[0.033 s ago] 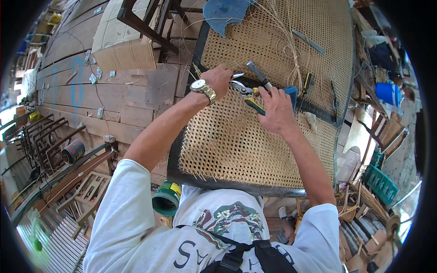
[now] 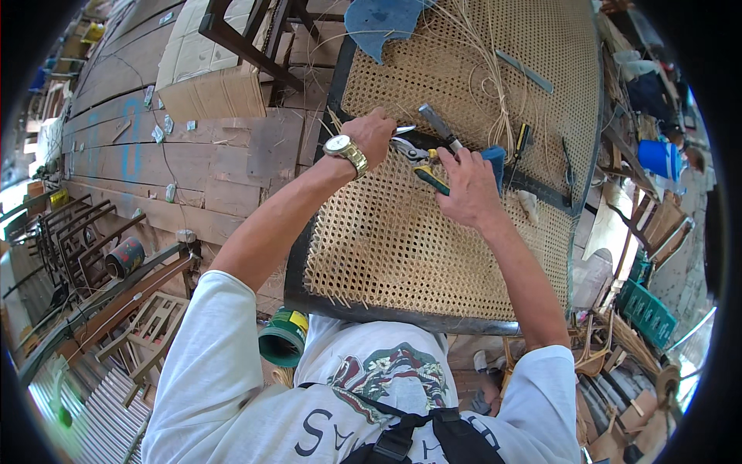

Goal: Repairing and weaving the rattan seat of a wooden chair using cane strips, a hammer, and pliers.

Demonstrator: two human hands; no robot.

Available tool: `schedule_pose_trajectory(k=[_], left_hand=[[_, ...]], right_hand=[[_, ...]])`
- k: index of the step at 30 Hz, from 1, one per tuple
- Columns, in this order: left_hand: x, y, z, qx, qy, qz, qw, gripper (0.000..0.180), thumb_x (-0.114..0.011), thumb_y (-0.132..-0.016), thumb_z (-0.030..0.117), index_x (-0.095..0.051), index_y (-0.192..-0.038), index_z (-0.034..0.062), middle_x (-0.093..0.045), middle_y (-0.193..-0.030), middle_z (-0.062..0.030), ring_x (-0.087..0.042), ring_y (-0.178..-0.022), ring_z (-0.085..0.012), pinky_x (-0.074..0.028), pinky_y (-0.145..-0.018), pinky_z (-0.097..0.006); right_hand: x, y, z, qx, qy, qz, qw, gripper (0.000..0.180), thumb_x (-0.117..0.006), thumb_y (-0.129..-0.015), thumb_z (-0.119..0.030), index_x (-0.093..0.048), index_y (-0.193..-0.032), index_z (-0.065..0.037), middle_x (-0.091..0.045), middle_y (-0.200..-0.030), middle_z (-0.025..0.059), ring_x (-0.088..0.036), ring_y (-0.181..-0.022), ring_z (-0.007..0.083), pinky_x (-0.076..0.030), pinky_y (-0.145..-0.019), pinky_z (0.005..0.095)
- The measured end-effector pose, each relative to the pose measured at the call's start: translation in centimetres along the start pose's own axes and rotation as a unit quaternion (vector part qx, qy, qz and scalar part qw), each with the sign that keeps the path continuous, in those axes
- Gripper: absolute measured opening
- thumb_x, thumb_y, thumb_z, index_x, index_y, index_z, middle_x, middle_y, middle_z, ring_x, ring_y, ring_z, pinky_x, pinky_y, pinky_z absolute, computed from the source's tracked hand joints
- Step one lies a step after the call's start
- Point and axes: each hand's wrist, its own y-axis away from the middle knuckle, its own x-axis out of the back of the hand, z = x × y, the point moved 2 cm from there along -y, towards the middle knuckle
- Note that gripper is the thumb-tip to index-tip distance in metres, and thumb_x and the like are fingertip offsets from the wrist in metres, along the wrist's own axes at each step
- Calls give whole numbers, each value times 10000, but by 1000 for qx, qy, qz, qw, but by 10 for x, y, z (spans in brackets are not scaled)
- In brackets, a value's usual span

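Note:
My right hand (image 2: 470,185) grips pruning shears (image 2: 421,161) with yellow and green handles, their metal head pointing toward my left hand. My left hand (image 2: 371,138), with a watch on its wrist, is closed at the left edge of the dark-framed cane panel (image 2: 371,255). A pointed bit of metal (image 2: 405,130) shows beside its fingers; whether the hand holds it is unclear. Thin cane ends stick out near that hand. Just beyond my right hand, a hammer-like tool with a grey handle (image 2: 437,121) lies on the panel, and a blue cloth (image 2: 495,157) is beside the fingers.
Loose cane strands (image 2: 495,77), a flat grey strip (image 2: 525,71) and a black-yellow tool (image 2: 522,139) lie on the panel. A blue piece (image 2: 379,27) rests at its far end. Cardboard (image 2: 212,85) and a dark wooden frame (image 2: 247,39) stand left; a green bucket (image 2: 283,340) sits near my lap.

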Motion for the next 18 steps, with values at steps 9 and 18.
schedule_pose_trajectory(k=[9,18], left_hand=[[5,-2,2,-50,-61,-10,997,124,-557,-916,80,-651,-993,56,-600,-1028,-112,-666,-901,-330,-551,-754,-432],[15,12,-38,45,80,201,975,188,-620,-939,195,-683,-1114,164,-631,-1057,-102,-656,-854,-329,-546,-728,-429]], right_hand=[[-3,-7,-3,-18,-70,-58,996,601,-694,-760,-247,-524,-1298,-41,-599,-1073,195,-599,-1037,368,-491,-883,465],[-10,10,10,-65,-132,38,988,533,-682,-826,-273,-543,-1260,3,-616,-1188,250,-617,-1066,408,-504,-932,468]])
